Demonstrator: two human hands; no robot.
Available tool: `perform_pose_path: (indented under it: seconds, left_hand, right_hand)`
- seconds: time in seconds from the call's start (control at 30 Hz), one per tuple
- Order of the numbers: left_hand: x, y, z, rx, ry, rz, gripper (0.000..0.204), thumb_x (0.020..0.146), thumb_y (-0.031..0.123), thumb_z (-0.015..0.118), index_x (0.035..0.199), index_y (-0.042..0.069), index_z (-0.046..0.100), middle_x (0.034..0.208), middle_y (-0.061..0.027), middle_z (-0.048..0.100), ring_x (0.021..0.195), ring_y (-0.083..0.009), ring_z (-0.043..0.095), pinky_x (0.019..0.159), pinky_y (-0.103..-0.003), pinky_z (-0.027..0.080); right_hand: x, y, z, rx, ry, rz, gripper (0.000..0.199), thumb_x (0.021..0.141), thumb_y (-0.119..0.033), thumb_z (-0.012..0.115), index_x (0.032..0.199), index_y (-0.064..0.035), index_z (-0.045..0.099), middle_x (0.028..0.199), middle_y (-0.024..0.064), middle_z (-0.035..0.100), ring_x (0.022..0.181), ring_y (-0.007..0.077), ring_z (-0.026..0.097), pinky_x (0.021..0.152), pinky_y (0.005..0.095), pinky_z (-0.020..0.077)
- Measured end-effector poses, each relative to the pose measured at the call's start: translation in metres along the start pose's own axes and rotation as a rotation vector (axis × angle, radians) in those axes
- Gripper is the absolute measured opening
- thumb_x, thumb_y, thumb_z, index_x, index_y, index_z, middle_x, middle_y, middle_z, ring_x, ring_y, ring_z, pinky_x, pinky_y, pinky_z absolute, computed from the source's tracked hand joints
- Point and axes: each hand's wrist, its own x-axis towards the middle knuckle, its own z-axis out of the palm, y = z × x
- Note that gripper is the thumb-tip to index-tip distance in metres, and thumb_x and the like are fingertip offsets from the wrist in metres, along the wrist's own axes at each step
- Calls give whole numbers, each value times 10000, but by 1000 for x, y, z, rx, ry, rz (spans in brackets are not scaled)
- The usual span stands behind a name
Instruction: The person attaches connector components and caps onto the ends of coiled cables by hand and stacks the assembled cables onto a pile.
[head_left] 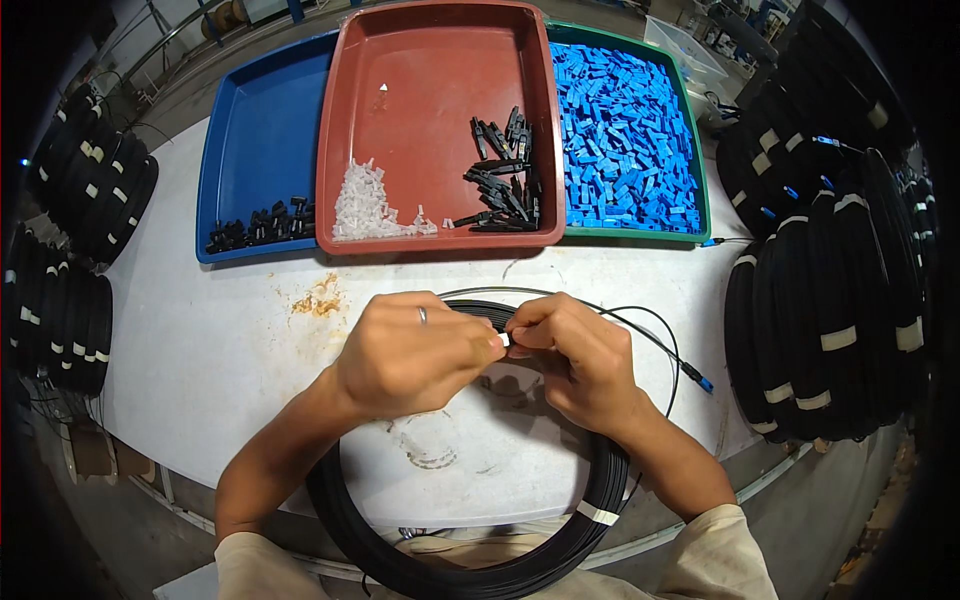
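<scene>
Pinched between thumb and finger of left hand (418, 355): small white piece (503, 340), probably light, rigid, easily dropped; hold by the sides. At its right end: right hand (580, 355), fingertips closed together; cannot tell exact hold. Beneath both hands: coil of black cable (608, 465), likely heavy and springy; grasp at white band (597, 513).

A brightly lit white table (180, 370) with brownish stains stands over a dimmer grey floor (835, 495).
</scene>
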Motion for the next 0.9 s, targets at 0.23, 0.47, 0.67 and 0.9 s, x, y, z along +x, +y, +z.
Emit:
perform_pose_path:
  seconds: [0.23, 0.47, 0.67, 0.9]
  left_hand:
    - [5, 9, -10, -370, -122, -552, 154, 742, 39, 882, 812, -23, 760, 762, -149, 757, 674, -181, 741, 628, -277, 566]
    - [6, 10, 1, 252, -81, 249, 78, 749, -72, 766, 786, -34, 709, 838, -154, 735, 807, -289, 749, 643, -352, 607]
    - [7, 11, -8, -313, -64, -592, 142, 760, 56, 867, 866, -5, 796, 740, -132, 760, 609, -187, 725, 618, -275, 581]
    - [4, 7, 4, -113, -44, -151, 72, 761, -6, 797, 731, -6, 731, 795, -123, 757, 686, -197, 734, 606, -298, 576]
  right_hand:
    - [2, -1, 1, -210, 98, -329, 232, 647, 120, 682, 832, 30, 575, 933, 147, 653, 736, 302, 627, 654, 382, 526]
    - [-3, 4, -2, 50, -37, 91, 280, 619, 165, 617, 862, 27, 592, 904, 148, 674, 791, 309, 682, 661, 379, 549]
    - [2, -1, 3, -191, 91, -210, 225, 657, 81, 681, 850, 39, 576, 948, 151, 656, 754, 313, 641, 681, 382, 540]
    - [2, -5, -5, -135, -1, -121, 253, 630, 149, 690, 841, 37, 605, 907, 151, 689, 743, 282, 683, 629, 363, 542]
